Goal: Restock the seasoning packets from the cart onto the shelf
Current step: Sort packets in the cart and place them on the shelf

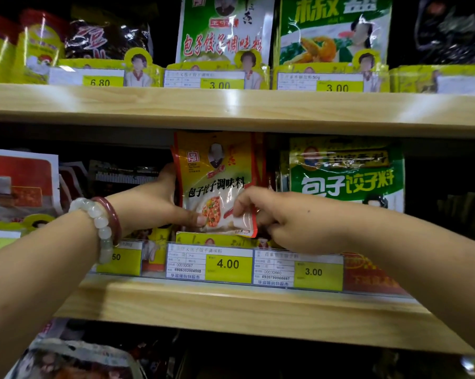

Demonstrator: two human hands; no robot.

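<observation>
Orange-and-white plastic seasoning packet [217, 184] upright in middle wooden shelf [230, 305] slot above 4.00 tag, left hand [159, 203] gripping its 9 o'clock edge, right hand [261, 212] pinching its 5 o'clock corner: seat the base behind the front lip, keep it facing out.

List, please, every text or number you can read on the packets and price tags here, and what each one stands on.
"包子饺子调味料": orange packet held by both hands.
"包子饺子料": green packet to its right.
"4.00": tag below the orange packet.
"3.00": tag beside it.
"6.80", "3.00", "3.00": upper shelf tags.
Small print on the tags: mostly too blurred to read.
</observation>
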